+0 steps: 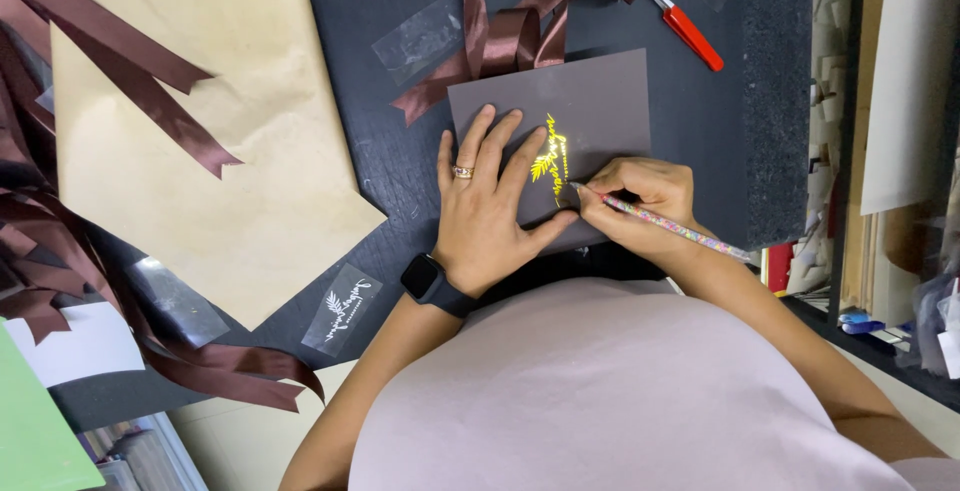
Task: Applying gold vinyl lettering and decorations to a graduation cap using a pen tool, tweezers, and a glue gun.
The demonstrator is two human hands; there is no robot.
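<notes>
A dark grey card (pixel 600 101) lies on the black work surface (pixel 380 161), with a gold foil leaf and script design (pixel 550 159) on it. My left hand (pixel 490 201), wearing a ring and a black wristwatch, presses flat on the card's left part, fingers spread. My right hand (pixel 640 206) grips a glittery multicoloured pen-like tool (pixel 670 226), its tip touching the card just below the gold design. A brown satin ribbon (pixel 530 26) lies looped behind the card.
A large sheet of tan paper (pixel 190 141) covers the left. Brown ribbon strips (pixel 120 61) lie at the far left. Red-handled tweezers (pixel 688 31) rest at the back right. Clear film pieces (pixel 345 309) lie near my left forearm; shelves clutter the right edge.
</notes>
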